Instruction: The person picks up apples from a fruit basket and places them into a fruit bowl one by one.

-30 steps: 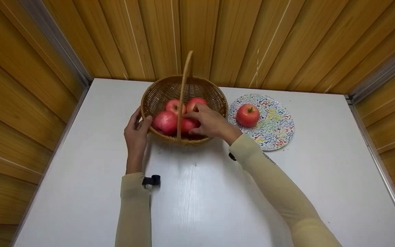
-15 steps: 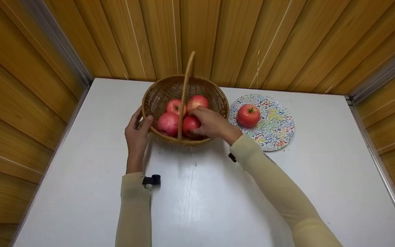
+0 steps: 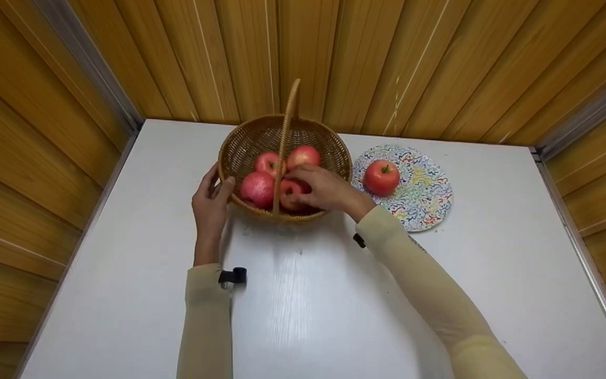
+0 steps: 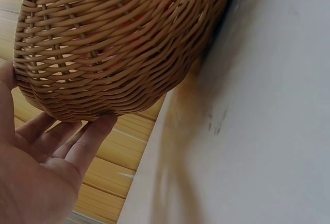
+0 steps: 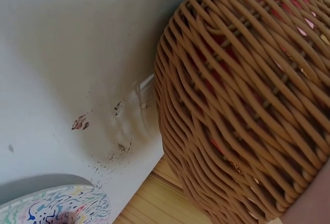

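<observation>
Turned since earlier, one smooth, round apple (image 3: pixel 288 195) shows its dimple; right hand (image 3: pixel 325 190) pinches it, left hand (image 3: pixel 211 202) grips the woven basket (image 3: pixel 248 138).

White table, slight shine in front of both hands. There's a wicker basket (image 3: pixel 253 138) sitting on it, right up against the left hand (image 3: pixel 212 202), with the right hand (image 3: pixel 326 189) inside its rim. Roundish disc with multicolored squiggles (image 3: pixel 426 192) lies flat just right of the right hand. Some dark specks (image 5: pixel 121 147) too, near the basket.
</observation>
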A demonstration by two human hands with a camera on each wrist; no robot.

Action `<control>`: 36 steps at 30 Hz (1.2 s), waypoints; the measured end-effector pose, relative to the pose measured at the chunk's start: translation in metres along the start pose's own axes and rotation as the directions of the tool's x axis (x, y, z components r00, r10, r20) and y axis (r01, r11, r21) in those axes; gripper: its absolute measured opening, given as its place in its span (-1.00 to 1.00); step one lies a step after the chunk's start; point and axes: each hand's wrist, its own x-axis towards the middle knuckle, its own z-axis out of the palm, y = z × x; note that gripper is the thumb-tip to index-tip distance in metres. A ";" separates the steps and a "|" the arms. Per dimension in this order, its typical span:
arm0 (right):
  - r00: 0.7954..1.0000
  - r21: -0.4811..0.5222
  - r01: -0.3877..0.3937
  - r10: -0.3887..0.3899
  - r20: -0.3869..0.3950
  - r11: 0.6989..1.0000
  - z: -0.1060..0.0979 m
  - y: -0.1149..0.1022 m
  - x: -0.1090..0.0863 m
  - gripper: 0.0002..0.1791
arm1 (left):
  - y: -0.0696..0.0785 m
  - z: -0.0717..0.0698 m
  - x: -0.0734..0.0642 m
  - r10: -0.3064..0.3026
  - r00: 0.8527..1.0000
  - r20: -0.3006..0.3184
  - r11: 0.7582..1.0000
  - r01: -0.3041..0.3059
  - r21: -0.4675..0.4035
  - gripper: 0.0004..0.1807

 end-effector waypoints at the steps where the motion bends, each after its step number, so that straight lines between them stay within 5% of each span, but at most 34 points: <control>1: 1.000 0.009 0.010 -0.010 0.013 1.000 -0.001 0.000 0.000 -0.37 | 0.000 0.000 0.000 0.000 1.000 0.000 1.000 0.000 -0.001 -0.41; 10: 0.997 -0.014 -0.048 0.048 0.059 0.999 -0.003 -0.007 0.005 -0.14 | 0.000 0.000 0.001 0.005 1.000 -0.008 1.000 -0.005 0.001 -0.44; 25: 1.000 0.018 -0.006 0.005 0.011 1.000 0.002 -0.003 0.005 -0.41 | -0.001 0.000 0.001 -0.006 1.000 -0.010 1.000 0.006 -0.003 -0.45; 36: 0.998 0.080 -0.029 0.034 -0.057 0.996 -0.012 -0.007 -0.002 -0.23 | -0.003 -0.002 0.001 -0.049 0.998 -0.029 0.999 0.049 -0.003 -0.43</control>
